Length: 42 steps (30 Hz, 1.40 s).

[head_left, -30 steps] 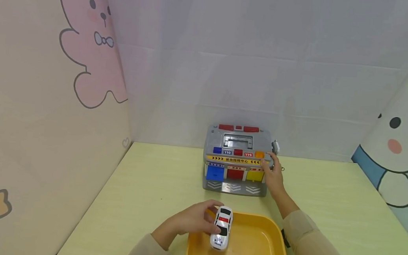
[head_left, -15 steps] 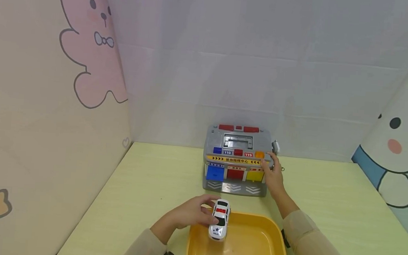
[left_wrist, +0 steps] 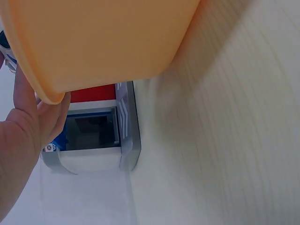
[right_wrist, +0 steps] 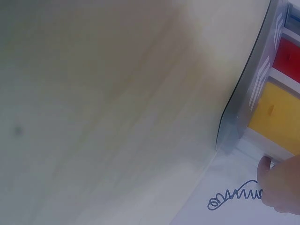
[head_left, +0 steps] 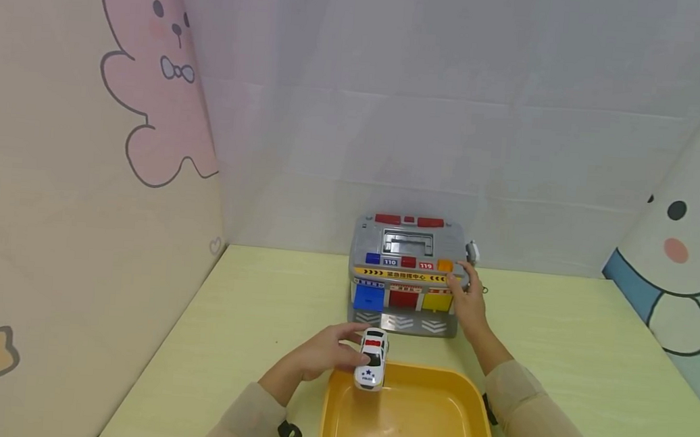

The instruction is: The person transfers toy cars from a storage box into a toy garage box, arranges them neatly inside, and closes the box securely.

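Note:
A white toy police car (head_left: pixel 371 359) with a red roof light is pinched in my left hand (head_left: pixel 319 353), thumb on its upper side, over the far left rim of the yellow tray (head_left: pixel 418 371). Beyond the tray stands a grey toy garage (head_left: pixel 403 275) with a blue, a red and a yellow door. In the left wrist view the blue door is raised and its bay (left_wrist: pixel 93 130) shows a dark inside; the tray hides part of my fingers. My right hand (head_left: pixel 470 298) grips the garage's right front corner, beside the yellow door (right_wrist: pixel 276 117).
A coiled dark cord (right_wrist: pixel 234 194) hangs at the garage's right side, near a small white piece (head_left: pixel 473 251). The light table (head_left: pixel 271 294) reaches back to a pale cloth wall (head_left: pixel 331 143). Printed panels (head_left: pixel 167 131) flank it on both sides.
My left hand has carried the police car away from me and slightly left, from over the tray toward the garage. The right hand and the garage have stayed in place.

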Each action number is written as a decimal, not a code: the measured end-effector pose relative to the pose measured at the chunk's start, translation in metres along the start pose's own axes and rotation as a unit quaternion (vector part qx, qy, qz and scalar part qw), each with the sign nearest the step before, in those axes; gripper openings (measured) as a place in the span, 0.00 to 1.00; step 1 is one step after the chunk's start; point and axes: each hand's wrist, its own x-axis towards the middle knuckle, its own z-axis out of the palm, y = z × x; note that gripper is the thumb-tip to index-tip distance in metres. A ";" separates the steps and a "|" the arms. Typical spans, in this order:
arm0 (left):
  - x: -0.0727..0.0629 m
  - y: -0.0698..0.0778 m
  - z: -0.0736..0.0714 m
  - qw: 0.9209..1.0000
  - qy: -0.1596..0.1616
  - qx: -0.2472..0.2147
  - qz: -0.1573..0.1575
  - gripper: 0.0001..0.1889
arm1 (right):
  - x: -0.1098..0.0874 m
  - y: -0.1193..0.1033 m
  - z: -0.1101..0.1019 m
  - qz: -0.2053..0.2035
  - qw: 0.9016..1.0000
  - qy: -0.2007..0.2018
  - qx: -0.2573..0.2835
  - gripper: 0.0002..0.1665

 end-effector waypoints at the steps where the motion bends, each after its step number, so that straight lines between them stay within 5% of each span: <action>1: 0.001 0.000 -0.001 1.000 0.003 0.003 -0.002 0.33 | -0.001 -0.002 -0.001 0.004 1.000 -0.002 0.002 0.34; 8: 0.007 -0.002 -0.006 1.000 0.017 0.016 -0.012 0.32 | -0.011 -0.021 -0.003 0.015 1.000 -0.012 0.012 0.32; 17: 0.015 -0.008 -0.012 0.999 0.031 0.015 -0.024 0.32 | -0.001 0.002 0.001 -0.001 1.000 0.003 0.005 0.35; 42: 0.045 -0.015 -0.032 0.999 0.041 0.028 -0.008 0.32 | 0.003 0.006 0.001 -0.003 1.000 0.009 0.000 0.34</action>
